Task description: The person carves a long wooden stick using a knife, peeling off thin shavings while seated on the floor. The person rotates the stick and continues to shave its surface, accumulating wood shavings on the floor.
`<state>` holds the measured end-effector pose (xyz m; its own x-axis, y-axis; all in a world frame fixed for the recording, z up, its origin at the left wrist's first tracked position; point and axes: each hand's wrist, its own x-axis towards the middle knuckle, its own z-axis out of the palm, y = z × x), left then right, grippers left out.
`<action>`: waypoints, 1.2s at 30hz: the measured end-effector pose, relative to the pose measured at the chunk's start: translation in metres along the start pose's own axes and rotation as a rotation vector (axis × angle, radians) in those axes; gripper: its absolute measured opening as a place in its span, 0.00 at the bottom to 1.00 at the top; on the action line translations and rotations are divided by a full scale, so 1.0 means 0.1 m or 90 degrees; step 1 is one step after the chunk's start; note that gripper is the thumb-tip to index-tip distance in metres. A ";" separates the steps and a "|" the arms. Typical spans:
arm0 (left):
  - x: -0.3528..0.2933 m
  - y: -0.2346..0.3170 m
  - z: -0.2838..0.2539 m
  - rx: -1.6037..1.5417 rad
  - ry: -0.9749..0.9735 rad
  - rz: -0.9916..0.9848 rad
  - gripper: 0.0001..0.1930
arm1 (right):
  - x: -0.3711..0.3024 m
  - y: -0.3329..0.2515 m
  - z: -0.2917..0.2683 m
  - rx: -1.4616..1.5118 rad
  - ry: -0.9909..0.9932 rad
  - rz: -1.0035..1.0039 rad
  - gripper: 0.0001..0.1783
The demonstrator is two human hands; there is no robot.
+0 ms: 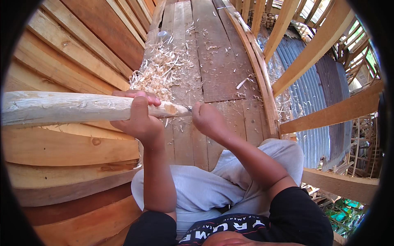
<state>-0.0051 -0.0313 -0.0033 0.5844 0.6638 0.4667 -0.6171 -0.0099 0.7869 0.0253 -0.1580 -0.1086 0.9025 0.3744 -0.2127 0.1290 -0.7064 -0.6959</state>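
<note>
The left hand is wrapped tight around a pale wooden pole, fingers over the top and thumb up its near side, close to the pole's right end. The right hand is a closed fist just beyond that end, and a small sliver of metal blade shows between the fist and the wood; the handle is hidden inside the grip. The two hands sit near each other but do not touch.

There is one pole. It lies level across the person's front, running off to the left edge of view. Most of it is grey-white and rough, while its right tip is cut to a fresh tan taper.

One heap of curled shavings sits on the plank floor just past the hands, with loose curls scattered farther out. A stack of sawn boards fills the left side; I cannot count them surely. The person's knees in grey trousers are below. To the right stands a slatted wooden railing, with corrugated metal sheet behind it.
</note>
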 end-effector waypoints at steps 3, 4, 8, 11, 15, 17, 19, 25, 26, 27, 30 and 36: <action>0.01 -0.04 0.01 0.013 0.063 0.032 0.02 | 0.06 0.26 0.12 -0.006 -0.014 0.042 0.18; 0.00 -0.03 0.03 -0.008 0.059 0.012 0.02 | 0.14 0.75 0.23 -0.062 -0.031 0.046 0.18; 0.04 -0.02 0.06 0.022 0.005 0.004 0.01 | 0.29 1.35 0.45 -0.171 -0.083 0.076 0.19; -0.03 -0.02 0.07 0.060 0.034 0.031 0.01 | 0.09 0.54 0.17 -0.110 -0.009 0.090 0.22; 0.00 -0.07 -0.05 0.130 0.096 0.063 0.02 | -0.02 -0.04 -0.01 0.051 -0.006 0.087 0.28; 0.04 -0.02 0.10 0.135 0.162 0.019 0.05 | 0.24 0.54 0.46 0.126 0.082 0.113 0.31; 0.08 0.02 0.15 0.130 0.162 -0.016 0.07 | 0.35 0.92 0.56 0.077 0.077 0.112 0.31; 0.27 0.03 -0.18 -0.050 -0.100 -0.135 0.05 | 0.40 0.75 0.41 -0.011 -0.045 0.084 0.28; 0.29 0.09 -0.26 -0.069 -0.161 -0.165 0.05 | 0.37 0.67 0.38 0.008 -0.052 0.079 0.28; 0.33 0.14 -0.34 -0.090 -0.222 -0.200 0.05 | 0.31 0.59 0.30 0.058 -0.107 0.102 0.29; 0.40 0.02 -0.48 -0.021 -0.255 -0.059 0.10 | 0.32 0.59 0.13 0.189 -0.223 0.181 0.31; 0.45 -0.03 -0.60 -0.199 -0.250 -0.139 0.25 | 0.31 0.56 0.29 0.238 -0.098 0.241 0.36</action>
<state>-0.0083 0.0434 -0.0093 0.8322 0.2961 0.4687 -0.5518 0.3593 0.7526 0.0487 -0.1685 -0.1744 0.7833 0.2399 -0.5735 -0.3725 -0.5576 -0.7419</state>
